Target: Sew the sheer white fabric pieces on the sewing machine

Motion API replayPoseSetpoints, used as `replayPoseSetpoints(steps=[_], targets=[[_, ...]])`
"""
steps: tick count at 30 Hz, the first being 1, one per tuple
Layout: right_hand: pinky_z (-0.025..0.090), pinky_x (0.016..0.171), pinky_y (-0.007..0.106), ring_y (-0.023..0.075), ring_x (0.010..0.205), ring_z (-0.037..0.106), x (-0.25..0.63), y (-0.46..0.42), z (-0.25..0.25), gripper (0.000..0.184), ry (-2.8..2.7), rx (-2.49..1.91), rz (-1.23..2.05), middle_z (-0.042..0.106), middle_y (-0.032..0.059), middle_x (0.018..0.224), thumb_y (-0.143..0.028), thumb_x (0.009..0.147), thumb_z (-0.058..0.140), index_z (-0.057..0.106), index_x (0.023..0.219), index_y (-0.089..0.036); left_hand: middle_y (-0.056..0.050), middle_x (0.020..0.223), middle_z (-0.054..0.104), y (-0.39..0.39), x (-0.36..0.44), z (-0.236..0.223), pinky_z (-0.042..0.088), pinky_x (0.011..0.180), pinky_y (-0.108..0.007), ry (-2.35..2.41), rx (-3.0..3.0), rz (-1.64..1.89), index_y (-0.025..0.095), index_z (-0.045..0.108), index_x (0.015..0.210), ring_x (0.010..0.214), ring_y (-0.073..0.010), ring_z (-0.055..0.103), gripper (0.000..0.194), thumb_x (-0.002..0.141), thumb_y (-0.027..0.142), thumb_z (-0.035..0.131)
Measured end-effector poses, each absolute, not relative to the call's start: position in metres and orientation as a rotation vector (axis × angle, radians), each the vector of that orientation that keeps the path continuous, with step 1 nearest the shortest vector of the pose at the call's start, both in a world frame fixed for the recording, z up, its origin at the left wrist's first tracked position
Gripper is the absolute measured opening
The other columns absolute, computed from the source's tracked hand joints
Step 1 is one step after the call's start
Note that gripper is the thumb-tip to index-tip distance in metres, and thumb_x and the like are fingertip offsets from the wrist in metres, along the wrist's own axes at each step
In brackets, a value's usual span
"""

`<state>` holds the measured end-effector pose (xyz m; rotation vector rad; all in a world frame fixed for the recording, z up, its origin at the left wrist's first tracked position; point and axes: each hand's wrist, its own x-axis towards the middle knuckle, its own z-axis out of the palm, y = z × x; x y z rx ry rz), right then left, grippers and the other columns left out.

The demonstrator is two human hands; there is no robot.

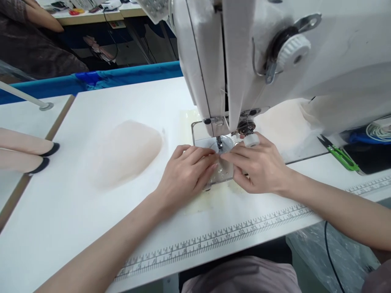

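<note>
A white sewing machine (259, 61) fills the upper right, its needle (219, 143) over the metal plate (198, 136). My left hand (186, 173) lies just left of the needle, fingers bent and pressed down on a small sheer piece of fabric (224, 173). My right hand (259, 167) holds the same piece from the right, fingertips pinched together near the needle. A white band (251, 140) sits on one finger of that hand. The fingertips of both hands nearly meet under the presser foot.
A pale pink sheer fabric pile (125, 152) lies to the left, another (284, 126) behind the machine. Green thread snips (339, 154) rest at right. A printed ruler (232, 236) runs along the table's front edge. Another person's sleeve (30, 44) shows at top left. Pink black-tipped pieces (27, 152) lie at left.
</note>
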<state>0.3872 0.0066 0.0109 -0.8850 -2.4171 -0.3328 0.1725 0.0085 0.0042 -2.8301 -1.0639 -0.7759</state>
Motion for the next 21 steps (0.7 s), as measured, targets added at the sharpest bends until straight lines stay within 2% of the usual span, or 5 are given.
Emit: replayPoseSetpoints(steps=[4,7,11,16,21], targets=[[0.038,0.083,0.033,0.0142,0.065,0.059,0.386,0.007,0.008,0.027,-2.464,-0.968,-0.415,0.075,0.0017,0.084,-0.025,0.094,0.049,0.071,0.08,-0.016,-0.007,0.103,0.07,0.007,0.175,0.002,0.046,0.084,-0.037,-1.071,-2.907,-0.802,0.014,0.064,0.114,0.09,-0.0188,0.062,0.025,0.095,0.013,0.048],[0.037,0.087,0.034,0.015,0.068,0.06,0.388,0.01,0.006,0.023,-2.495,-1.022,-0.476,0.075,0.0035,0.092,-0.018,0.092,0.05,0.071,0.081,-0.016,-0.008,0.105,0.069,0.008,0.176,0.001,0.047,0.082,-0.038,-1.071,-2.885,-0.779,0.014,0.064,0.115,0.091,-0.0195,0.062,0.025,0.094,0.015,0.05],[0.037,0.092,0.036,0.0173,0.075,0.062,0.39,0.013,0.004,0.022,-2.528,-1.045,-0.49,0.075,0.0034,0.086,-0.011,0.089,0.049,0.071,0.093,-0.015,-0.009,0.106,0.069,0.009,0.175,0.0,0.05,0.079,-0.041,-1.033,-2.801,-0.66,0.017,0.068,0.112,0.094,-0.0242,0.063,0.025,0.093,0.025,0.055],[0.034,0.099,0.039,0.0182,0.08,0.062,0.391,0.014,0.001,0.028,-2.525,-1.026,-0.534,0.076,0.0022,0.087,-0.007,0.087,0.048,0.071,0.101,-0.013,-0.014,0.123,0.066,0.005,0.177,-0.001,0.047,0.101,-0.047,-0.983,-2.78,-0.601,0.013,0.065,0.12,0.118,-0.0272,0.06,0.033,0.095,0.032,0.054],[0.034,0.1,0.04,0.0181,0.082,0.063,0.391,0.015,0.0,0.028,-2.533,-1.019,-0.574,0.076,0.0019,0.09,-0.009,0.089,0.047,0.072,0.099,-0.015,-0.016,0.121,0.067,0.0,0.18,-0.001,0.04,0.11,-0.052,-0.952,-2.735,-0.546,0.009,0.062,0.123,0.118,-0.028,0.061,0.04,0.095,0.036,0.053]])
